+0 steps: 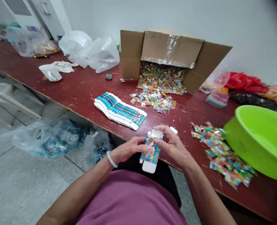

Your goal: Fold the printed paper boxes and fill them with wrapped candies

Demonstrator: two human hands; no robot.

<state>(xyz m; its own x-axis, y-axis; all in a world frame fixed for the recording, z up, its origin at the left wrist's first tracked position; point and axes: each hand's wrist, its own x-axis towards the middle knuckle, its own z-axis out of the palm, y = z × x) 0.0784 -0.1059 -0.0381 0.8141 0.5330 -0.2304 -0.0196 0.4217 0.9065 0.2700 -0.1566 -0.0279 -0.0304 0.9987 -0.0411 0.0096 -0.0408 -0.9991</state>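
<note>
Between both hands, at the table's front edge, is a small printed blue carton [155,156] with its white end flaps sticking out. My left hand [135,147] pinches its left side, thumb lying across the printed face. My right hand [172,144] grips the upper right part near the top flap. Just beyond lies a fanned stack of flat blue cartons [120,110]. Small wrapped candies [152,100] are heaped behind it, spilling from an open cardboard box [172,50] full of the same candies. A row of wrapped candy packets [220,153] lies to the right.
A green basin [237,134] stands at the right edge. A white mug [50,72], plastic bags [89,50] and a small brush-like item [109,76] sit toward the left. Bags of blue packets [58,137] rest below the table beside a white plastic stool [9,97].
</note>
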